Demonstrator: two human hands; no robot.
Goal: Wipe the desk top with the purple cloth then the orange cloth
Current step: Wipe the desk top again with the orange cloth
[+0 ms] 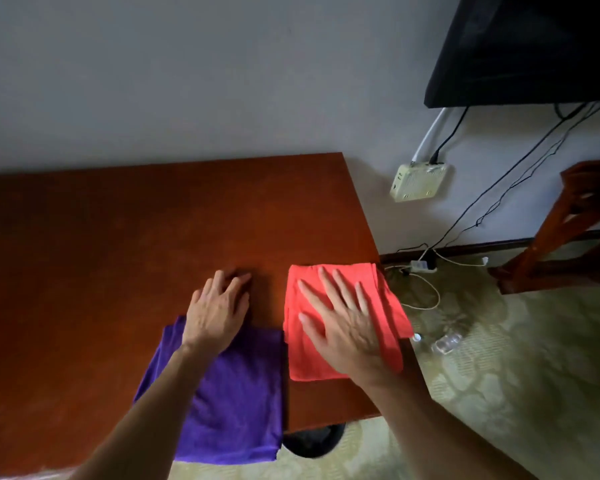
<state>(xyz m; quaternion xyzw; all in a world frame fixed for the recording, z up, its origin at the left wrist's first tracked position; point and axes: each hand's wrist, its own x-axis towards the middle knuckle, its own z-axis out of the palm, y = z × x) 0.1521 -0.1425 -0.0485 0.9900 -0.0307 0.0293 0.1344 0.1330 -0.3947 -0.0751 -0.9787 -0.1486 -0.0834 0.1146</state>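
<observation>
Reddish-brown and glossy, the wooden worktop [118, 254] stands against a plain grey wall. On it the right hand [340, 320] lies flat with fingers spread wide on the folded orange-red cloth [302, 358] at the worktop's right edge. The left hand [219, 306] rests flat, fingers loosely together, on bare wood, its wrist crossing the folded purple microfibre cloth [236, 403], which overhangs the near edge just beside the orange one.

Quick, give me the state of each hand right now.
Left hand: open, holding nothing, fingertips on the bare desk top, wrist over the purple cloth.
Right hand: open, fingers spread, pressed flat on the orange cloth, not gripping it.
</observation>
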